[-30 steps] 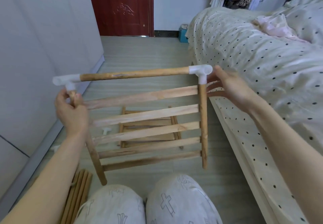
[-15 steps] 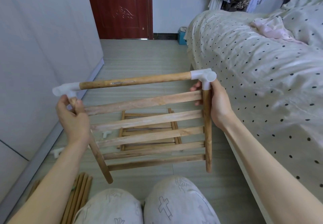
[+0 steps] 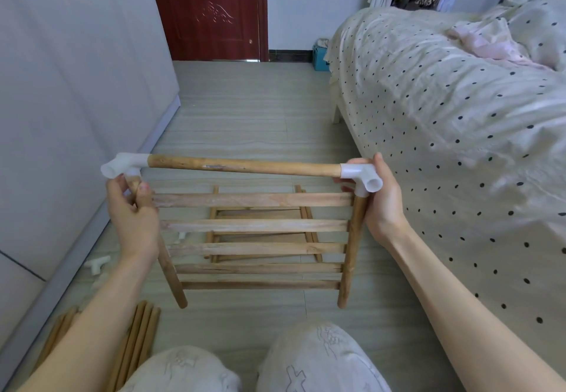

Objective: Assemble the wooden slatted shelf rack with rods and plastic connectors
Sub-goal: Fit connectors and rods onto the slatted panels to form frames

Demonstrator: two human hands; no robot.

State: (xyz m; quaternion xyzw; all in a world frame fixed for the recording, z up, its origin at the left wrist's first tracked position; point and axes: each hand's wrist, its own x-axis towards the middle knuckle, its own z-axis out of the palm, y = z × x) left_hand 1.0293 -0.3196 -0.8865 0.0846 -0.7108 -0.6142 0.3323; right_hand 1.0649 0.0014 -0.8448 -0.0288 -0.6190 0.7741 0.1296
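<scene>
"What is on the floor over by the wall?"

"Some loose rods (image 3: 134,342) lie in a bunch, and a small white piece (image 3: 97,263) lies near them."

"And the left hand (image 3: 133,220)?"

"Its fingers are curled tight round the left post of the slatted shelf (image 3: 254,226), just under the left white connector (image 3: 124,165)."

"Where is the shelf?"

"Up in the air over the knees, held between both hands. A long rod (image 3: 245,165) runs across the top, from one white connector to the other."

"Is there more wood under it?"

"Yes, another slatted shelf (image 3: 263,232) lies flat on the floor."

"And the right hand (image 3: 381,201)?"

"It wraps round the right white connector (image 3: 363,177) and the top of the right post. The spotty bed (image 3: 459,122) is beside it."
</scene>
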